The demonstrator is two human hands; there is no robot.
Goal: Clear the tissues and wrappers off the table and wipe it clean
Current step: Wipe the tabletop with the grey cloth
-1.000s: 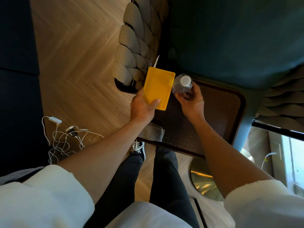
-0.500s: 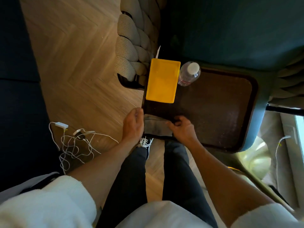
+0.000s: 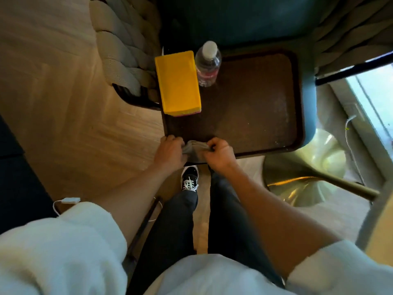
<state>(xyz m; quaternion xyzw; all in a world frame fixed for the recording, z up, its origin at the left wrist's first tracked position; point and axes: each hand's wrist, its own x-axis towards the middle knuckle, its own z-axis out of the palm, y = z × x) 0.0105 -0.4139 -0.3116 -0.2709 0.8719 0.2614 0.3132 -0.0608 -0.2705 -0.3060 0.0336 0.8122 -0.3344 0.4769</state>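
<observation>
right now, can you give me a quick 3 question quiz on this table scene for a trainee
1. True or false: the grey cloth lies at the table's near edge.
2. Which hands grip the cloth? A) left hand only B) right hand only C) both
3. Fill in: the water bottle stands upright beside the ____ box.

Key: 1 true; 2 C; 3 yellow

One yellow box (image 3: 177,81), one water bottle (image 3: 208,64), far-left corner of table (image 3: 265,99); one grey cloth (image 3: 195,150), near edge; two hands.
</observation>
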